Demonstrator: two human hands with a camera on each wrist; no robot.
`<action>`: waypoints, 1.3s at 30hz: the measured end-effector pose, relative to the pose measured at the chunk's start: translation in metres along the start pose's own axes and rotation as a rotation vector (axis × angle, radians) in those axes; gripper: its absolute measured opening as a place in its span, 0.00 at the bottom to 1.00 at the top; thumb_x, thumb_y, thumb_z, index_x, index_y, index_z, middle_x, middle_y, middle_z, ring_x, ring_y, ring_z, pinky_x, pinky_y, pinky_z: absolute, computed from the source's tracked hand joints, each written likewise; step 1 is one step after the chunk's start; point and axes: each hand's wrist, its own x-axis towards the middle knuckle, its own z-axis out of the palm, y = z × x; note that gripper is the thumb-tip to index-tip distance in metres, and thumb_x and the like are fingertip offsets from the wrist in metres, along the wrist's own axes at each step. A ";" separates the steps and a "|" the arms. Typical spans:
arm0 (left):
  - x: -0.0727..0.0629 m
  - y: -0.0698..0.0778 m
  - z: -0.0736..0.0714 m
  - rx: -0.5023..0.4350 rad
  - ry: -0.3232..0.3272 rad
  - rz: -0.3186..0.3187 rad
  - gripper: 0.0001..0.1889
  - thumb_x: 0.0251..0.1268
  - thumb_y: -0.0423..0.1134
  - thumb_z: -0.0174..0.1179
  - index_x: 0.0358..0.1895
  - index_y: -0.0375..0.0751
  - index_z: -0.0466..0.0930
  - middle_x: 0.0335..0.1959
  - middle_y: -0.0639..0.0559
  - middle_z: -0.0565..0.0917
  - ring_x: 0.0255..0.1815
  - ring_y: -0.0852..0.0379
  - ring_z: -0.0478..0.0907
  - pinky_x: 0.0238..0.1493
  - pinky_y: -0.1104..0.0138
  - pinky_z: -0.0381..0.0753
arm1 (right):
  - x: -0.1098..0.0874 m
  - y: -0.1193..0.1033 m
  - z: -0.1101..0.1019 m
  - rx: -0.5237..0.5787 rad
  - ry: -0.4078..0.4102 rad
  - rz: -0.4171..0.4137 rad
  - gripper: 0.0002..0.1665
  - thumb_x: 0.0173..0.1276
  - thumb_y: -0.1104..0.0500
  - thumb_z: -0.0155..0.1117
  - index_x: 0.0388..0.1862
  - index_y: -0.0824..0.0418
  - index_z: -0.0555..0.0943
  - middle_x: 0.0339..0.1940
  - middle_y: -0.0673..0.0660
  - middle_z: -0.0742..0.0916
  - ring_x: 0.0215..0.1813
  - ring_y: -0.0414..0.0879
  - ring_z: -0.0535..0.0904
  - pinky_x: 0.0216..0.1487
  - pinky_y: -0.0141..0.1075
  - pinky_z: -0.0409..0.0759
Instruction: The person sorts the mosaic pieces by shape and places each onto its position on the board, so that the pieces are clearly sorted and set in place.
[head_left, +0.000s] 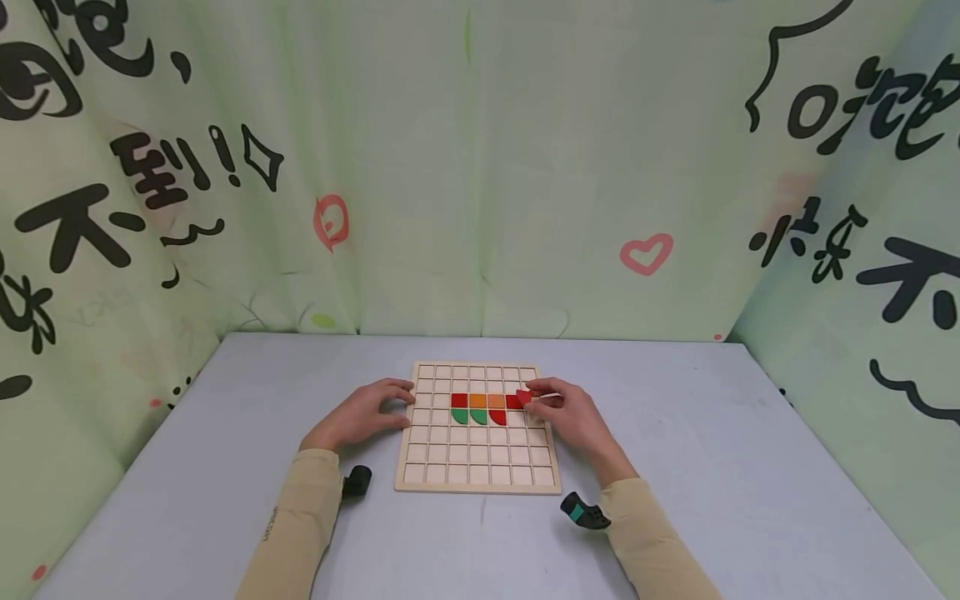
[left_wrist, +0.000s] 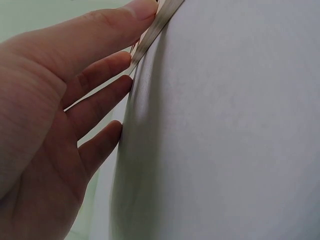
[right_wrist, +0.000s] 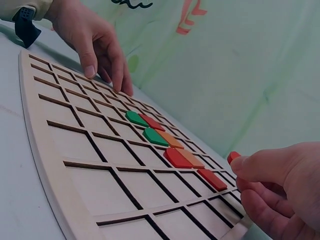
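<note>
A wooden grid board [head_left: 480, 455] lies on the table. Set into its cells are a red square [head_left: 459, 401], two orange squares [head_left: 477, 402], another red piece [right_wrist: 212, 179], two green rounded pieces [head_left: 460, 416] and a red rounded one [head_left: 497, 417]. My right hand [head_left: 568, 414] pinches a further red piece [right_wrist: 233, 156] between thumb and finger, just above the board's right side. Most of that piece is hidden by the thumb in the right wrist view. My left hand [head_left: 371, 413] rests with fingertips and thumb against the board's left edge, fingers spread and loosely bent.
The white table [head_left: 300, 367] reaches back to a pale green curtain [head_left: 480, 167] with black writing and red drawings, which also hangs at both sides. A black strap device [head_left: 356, 482] sits at the left wrist and another [head_left: 585, 512] at the right.
</note>
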 end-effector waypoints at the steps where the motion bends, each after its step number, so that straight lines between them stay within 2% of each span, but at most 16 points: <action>1: 0.000 0.000 0.000 -0.001 0.000 -0.001 0.18 0.60 0.38 0.69 0.53 0.38 0.82 0.67 0.46 0.73 0.71 0.43 0.64 0.71 0.52 0.64 | 0.000 0.000 0.001 0.003 -0.001 0.002 0.22 0.67 0.57 0.67 0.59 0.57 0.79 0.54 0.55 0.83 0.51 0.48 0.80 0.55 0.44 0.81; 13: 0.000 0.001 0.002 0.005 0.002 0.000 0.18 0.60 0.38 0.69 0.52 0.38 0.82 0.67 0.45 0.73 0.71 0.43 0.64 0.71 0.52 0.64 | 0.000 0.002 0.006 0.012 0.014 0.019 0.19 0.67 0.57 0.67 0.56 0.57 0.82 0.53 0.55 0.83 0.49 0.48 0.79 0.54 0.42 0.81; 26: 0.000 0.000 0.002 0.002 0.004 0.010 0.18 0.60 0.38 0.69 0.52 0.38 0.82 0.66 0.46 0.73 0.71 0.44 0.64 0.71 0.53 0.64 | -0.002 0.004 0.006 -0.028 0.004 0.026 0.18 0.66 0.57 0.68 0.54 0.56 0.82 0.52 0.55 0.83 0.49 0.48 0.79 0.51 0.41 0.80; 31: 0.000 0.001 0.001 0.004 0.003 -0.004 0.18 0.60 0.38 0.69 0.52 0.38 0.82 0.67 0.46 0.73 0.71 0.44 0.64 0.71 0.53 0.64 | -0.004 0.002 0.007 -0.055 -0.010 0.008 0.17 0.64 0.58 0.70 0.52 0.57 0.83 0.48 0.55 0.84 0.46 0.48 0.78 0.46 0.39 0.81; 39: 0.001 0.000 0.001 0.013 0.004 -0.012 0.18 0.60 0.38 0.69 0.52 0.38 0.82 0.67 0.46 0.73 0.71 0.44 0.64 0.71 0.52 0.64 | -0.005 0.000 0.008 -0.130 -0.040 -0.067 0.15 0.63 0.60 0.71 0.48 0.60 0.84 0.44 0.54 0.85 0.40 0.44 0.79 0.45 0.37 0.82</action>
